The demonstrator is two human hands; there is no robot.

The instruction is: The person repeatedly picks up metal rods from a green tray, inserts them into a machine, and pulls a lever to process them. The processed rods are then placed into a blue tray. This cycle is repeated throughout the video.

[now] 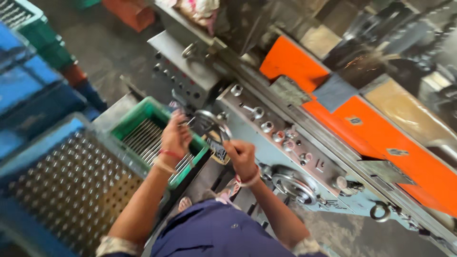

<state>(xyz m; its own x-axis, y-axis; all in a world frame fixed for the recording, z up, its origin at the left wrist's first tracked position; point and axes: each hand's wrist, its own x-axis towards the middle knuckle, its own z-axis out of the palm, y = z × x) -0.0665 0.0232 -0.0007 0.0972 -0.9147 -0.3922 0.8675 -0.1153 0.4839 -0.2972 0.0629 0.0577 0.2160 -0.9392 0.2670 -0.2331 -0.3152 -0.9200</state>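
The handwheel [209, 124], a round metal wheel on the front of the grey machine [266, 119], sits at the centre of the scene, just right of the green crate [138, 116]. Both hands are on it. The left hand [175, 135] grips its left rim, fingers curled around the metal, though motion blur hides how tightly they close. The right hand [240, 154] is fisted at the wheel's lower right edge, fingers wrapped around what looks like its rim or handle; which one, I cannot tell. Each wrist wears a red band.

The green crate, near and left of the wheel, holds a row of slim metal rods [147, 140] lying side by side. Further left and nearer lies a blue tray [28, 162] packed with upright metal pieces [71, 185] in a dense grid. More blue crates [28, 90] stack at the far left.

To the right of the hands, a second, larger wheel [295, 183] sits lower on the machine's front, among knobs and levers [266, 126]. Behind them, orange panels [381, 133] run along the machine toward the right. The person's blue garment [214, 233] fills the near edge.
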